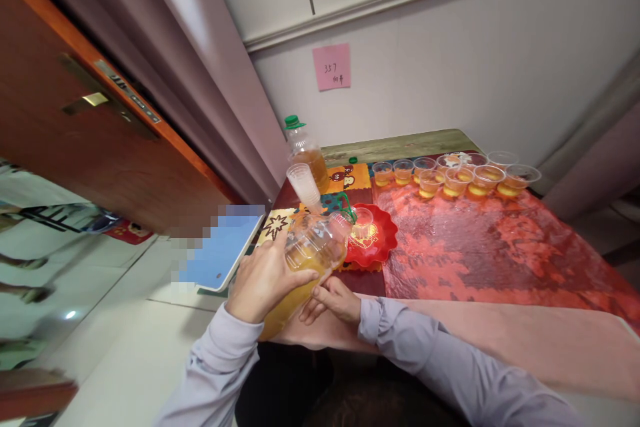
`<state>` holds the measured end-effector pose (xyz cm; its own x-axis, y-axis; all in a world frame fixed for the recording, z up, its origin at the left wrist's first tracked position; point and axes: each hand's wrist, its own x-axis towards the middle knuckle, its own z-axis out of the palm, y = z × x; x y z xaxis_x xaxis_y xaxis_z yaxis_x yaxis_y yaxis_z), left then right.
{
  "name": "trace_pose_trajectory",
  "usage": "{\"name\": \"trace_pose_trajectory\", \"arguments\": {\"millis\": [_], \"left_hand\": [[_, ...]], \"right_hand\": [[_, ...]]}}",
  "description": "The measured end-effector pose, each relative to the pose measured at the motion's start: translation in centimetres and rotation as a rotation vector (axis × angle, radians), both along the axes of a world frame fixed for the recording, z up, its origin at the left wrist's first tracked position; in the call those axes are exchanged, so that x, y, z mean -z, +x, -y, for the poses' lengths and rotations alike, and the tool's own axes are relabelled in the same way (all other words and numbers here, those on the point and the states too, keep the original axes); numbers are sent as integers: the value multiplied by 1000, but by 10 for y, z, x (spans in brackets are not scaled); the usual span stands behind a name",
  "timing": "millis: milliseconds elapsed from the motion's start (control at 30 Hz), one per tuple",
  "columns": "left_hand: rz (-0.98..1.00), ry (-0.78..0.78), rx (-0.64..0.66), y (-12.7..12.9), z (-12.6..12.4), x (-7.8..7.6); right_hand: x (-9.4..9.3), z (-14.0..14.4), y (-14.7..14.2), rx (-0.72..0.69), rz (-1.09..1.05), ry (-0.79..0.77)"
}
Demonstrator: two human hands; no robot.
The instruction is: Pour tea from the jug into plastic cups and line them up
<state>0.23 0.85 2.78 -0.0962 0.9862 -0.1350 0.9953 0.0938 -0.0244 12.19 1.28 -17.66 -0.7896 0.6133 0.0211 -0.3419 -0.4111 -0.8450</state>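
A big clear plastic bottle (314, 248) of yellow drink is tilted, its mouth towards the right over a red scalloped dish (385, 240). My left hand (263, 277) is wrapped round the bottle's body from the left, thumb across its upper side. From below, my right hand (334, 300) grips the bottle's near side with bent fingers, partly hidden behind it. A clear plastic cup (363, 223) stands in the dish beside the bottle's mouth. A green plastic handle loop (346, 207) shows at the neck. Whether liquid is flowing I cannot make out.
Behind the tilted bottle stand a stack of clear cups (303, 184) and a second bottle with a green cap (295, 122). Several cups of yellow drink (457, 181) line the back right of the table. A loose green cap (353, 160) lies near the wall. A wooden door (100, 140) is at left.
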Motion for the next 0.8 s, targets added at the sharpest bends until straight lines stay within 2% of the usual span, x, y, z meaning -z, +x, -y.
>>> {"name": "trace_pose_trajectory", "arguments": {"millis": [800], "left_hand": [[-10,13,-3,4,-2,-1]], "right_hand": [[-4,-1,2,6,-16,26]]}}
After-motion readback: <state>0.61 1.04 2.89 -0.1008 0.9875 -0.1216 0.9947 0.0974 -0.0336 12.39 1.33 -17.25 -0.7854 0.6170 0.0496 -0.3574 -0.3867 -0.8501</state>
